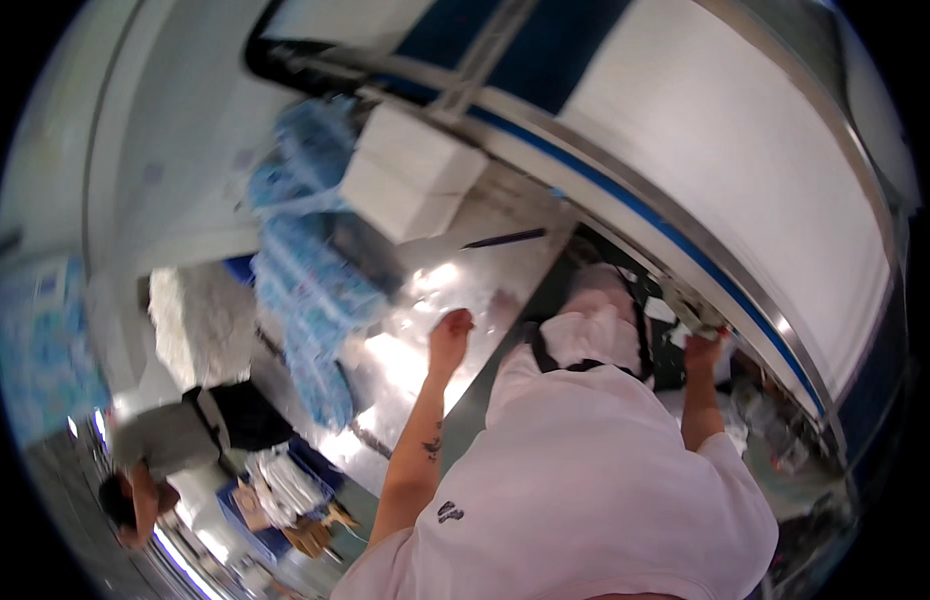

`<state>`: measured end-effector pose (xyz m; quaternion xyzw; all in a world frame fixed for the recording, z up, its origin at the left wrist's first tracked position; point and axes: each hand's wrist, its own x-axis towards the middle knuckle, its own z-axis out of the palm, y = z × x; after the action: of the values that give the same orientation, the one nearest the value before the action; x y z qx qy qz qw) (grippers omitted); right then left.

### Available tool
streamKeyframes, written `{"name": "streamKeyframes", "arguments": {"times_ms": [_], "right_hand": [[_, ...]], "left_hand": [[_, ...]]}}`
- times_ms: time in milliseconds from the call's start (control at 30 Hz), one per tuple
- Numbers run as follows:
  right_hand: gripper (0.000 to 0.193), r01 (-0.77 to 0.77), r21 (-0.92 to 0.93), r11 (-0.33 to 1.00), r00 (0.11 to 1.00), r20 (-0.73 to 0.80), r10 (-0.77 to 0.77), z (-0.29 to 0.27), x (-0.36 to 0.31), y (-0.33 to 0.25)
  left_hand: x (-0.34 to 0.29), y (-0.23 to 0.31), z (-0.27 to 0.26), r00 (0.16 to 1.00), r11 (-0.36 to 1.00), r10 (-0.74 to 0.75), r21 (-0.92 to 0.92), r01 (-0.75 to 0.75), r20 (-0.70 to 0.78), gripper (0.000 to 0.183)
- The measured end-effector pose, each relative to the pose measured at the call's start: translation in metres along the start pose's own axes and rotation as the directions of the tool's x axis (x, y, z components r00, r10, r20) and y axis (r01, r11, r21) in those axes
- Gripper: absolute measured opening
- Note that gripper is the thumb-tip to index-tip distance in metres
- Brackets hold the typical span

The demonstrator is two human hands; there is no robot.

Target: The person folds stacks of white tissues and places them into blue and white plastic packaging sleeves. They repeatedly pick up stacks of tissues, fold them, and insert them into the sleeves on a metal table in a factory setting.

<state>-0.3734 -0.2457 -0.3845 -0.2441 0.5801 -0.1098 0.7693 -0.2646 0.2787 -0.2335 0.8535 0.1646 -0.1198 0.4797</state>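
Observation:
My left hand (451,338) hangs over the shiny metal table (415,300), fingers curled in, with nothing showing in them. Farther off on that table lie a thin dark pen-like stick (505,238) and a white box (410,170). Blue patterned plastic film packs (315,290) are heaped to the left of the hand. Down on my right side, my right hand (702,352) is closed against a crumpled greyish-beige item (693,316) beside the machine's lower edge. Blur hides what exactly its fingers grip.
A large white machine with a blue-striped edge (685,225) rises along the right. At the lower left another person (170,440) bends near a blue crate (250,520) of white packs. A stack of white material (200,325) stands beyond the table. Clear plastic waste (770,420) lies at my right.

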Motion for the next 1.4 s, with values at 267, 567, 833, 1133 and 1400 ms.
{"name": "streamKeyframes", "arguments": {"times_ms": [267,567,833,1133,1400], "right_hand": [[0.022,0.518,-0.684,-0.513,0.308,0.709,-0.635,-0.005,0.064,-0.026],[0.044,0.070,-0.755,-0.652,0.739,0.478,-0.474,-0.043,0.102,-0.037],[0.037,0.443,-0.791,-0.422,0.806,0.557,-0.198,-0.060,0.063,-0.030],[0.030,0.792,-0.598,-0.121,0.590,0.700,0.403,0.186,-0.089,0.160],[0.045,0.998,0.060,-0.021,-0.040,0.842,0.537,0.344,-0.253,0.317]], "left_hand": [[-0.087,-0.056,-0.040,0.972,0.981,-0.188,0.027,0.194,-0.141,0.022],[-0.136,-0.113,-0.065,0.874,0.899,-0.400,0.066,0.432,-0.275,0.027],[-0.165,-0.157,-0.134,0.744,0.764,-0.304,0.314,0.564,-0.595,0.029],[-0.157,-0.260,-0.259,0.494,0.528,-0.250,0.310,0.790,-0.833,0.039],[-0.148,-0.314,-0.227,0.422,0.607,-0.479,0.056,0.793,-0.770,0.032]]}}
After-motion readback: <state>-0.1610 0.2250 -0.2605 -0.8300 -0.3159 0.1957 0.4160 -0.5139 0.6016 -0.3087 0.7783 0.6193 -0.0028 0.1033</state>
